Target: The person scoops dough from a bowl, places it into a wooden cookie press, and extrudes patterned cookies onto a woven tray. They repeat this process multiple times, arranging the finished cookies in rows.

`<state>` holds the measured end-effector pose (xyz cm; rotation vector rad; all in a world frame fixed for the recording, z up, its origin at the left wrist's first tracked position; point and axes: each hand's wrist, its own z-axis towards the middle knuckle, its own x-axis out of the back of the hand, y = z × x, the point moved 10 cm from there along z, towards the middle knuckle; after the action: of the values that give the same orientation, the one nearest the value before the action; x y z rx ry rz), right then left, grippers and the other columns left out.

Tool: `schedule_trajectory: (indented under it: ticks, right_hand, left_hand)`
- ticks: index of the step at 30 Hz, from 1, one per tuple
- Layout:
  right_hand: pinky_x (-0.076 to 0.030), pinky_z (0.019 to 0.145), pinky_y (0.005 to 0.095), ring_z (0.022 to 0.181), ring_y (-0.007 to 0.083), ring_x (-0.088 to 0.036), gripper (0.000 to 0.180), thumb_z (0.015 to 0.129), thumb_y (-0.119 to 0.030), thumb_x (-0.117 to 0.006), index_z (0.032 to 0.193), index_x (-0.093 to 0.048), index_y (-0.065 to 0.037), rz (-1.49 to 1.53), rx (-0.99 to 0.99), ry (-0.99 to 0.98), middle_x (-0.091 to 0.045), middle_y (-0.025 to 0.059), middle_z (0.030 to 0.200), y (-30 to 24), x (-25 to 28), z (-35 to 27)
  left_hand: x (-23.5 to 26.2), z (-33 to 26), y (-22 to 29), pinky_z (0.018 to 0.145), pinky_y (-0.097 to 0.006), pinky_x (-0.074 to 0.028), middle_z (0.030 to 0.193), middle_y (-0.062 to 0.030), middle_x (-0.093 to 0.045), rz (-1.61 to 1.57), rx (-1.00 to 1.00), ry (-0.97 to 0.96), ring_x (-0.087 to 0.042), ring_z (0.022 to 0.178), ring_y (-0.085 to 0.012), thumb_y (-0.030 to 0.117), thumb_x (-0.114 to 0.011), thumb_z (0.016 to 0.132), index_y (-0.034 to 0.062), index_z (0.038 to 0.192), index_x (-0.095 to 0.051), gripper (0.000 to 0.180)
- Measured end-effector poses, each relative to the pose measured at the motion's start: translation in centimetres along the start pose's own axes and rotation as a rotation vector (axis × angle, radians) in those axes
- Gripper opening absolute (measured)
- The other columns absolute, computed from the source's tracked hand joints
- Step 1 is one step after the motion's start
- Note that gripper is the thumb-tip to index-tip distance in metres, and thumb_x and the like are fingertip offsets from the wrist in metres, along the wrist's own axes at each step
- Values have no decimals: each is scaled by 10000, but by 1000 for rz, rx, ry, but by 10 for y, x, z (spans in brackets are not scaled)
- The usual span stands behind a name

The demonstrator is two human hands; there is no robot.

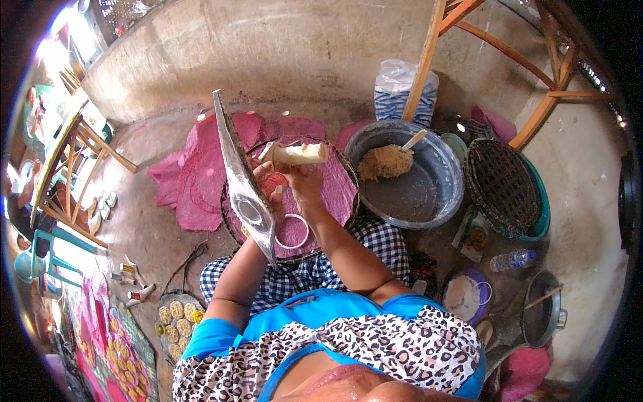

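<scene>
My left hand (263, 175) is closed at the long grey board (234, 161), a worn, tapered tool with a round hole near its lower end. The board stands tilted and hides part of that hand. Closed just under a pale wooden cylinder (301, 154) is my right hand (305, 186), its fingertips partly hidden. A small pink disc (272, 182) shows between the hands; which one holds it I cannot tell. Below them, a white ring (292, 232) rests on the pink cloth (335, 194) covering a round woven tray at my lap.
On the right stand a grey basin (415, 201) with a crumbly tan mass (386, 162) and spoon, a dark woven basket (502, 184), a water bottle (513, 260) and a pan (544, 308). At left, a plate (164, 328) holds round patterned pieces. Wooden chair legs (423, 63) rise behind the basin.
</scene>
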<state>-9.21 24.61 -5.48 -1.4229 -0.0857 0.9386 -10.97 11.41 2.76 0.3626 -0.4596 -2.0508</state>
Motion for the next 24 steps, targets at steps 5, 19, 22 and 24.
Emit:
schedule_trajectory:
  ticks: [5, 19, 22, 24]
  right_hand:
    - [-441, 587, 223, 662, 98, -551, 163, 743, -29, -644, 891, -601, 24, -112, -58, -113, -598, 44, 784, 20, 3, 8]
    - [-484, 615, 241, 700, 151, -597, 318, 687, -7, -712, 979, -588, 8, 194, 113, -285, -628, 128, 861, -144, 17, -10]
    - [-482, 628, 231, 698, 145, -594, 316, 670, 8, -721, 959, -592, -1, 18, 440, -199, -630, 118, 860, -188, 7, -4]
    - [-480, 623, 222, 724, 137, -591, 321, 663, 17, -724, 956, -595, -10, -270, 772, -152, -633, 112, 854, -212, -4, -11]
  left_hand:
    - [10, 10, -8, 914, -334, -364, 1121, -73, -451, -143, 214, 194, -450, 1043, -189, 241, -515, 813, 39, 1114, -479, 364]
    - [-49, 71, -61, 686, -222, -465, 906, -40, -540, -332, 477, -129, -546, 780, -108, -11, -684, 652, 35, 1027, -446, 447]
    - [-78, 61, -60, 698, -280, -492, 914, -78, -576, -247, 449, -242, -576, 790, -146, 185, -397, 869, 34, 1045, -454, 239]
    - [-90, 59, -55, 689, -291, -500, 901, -89, -579, -298, 398, -272, -584, 790, -158, 217, -316, 938, 40, 1056, -435, 244]
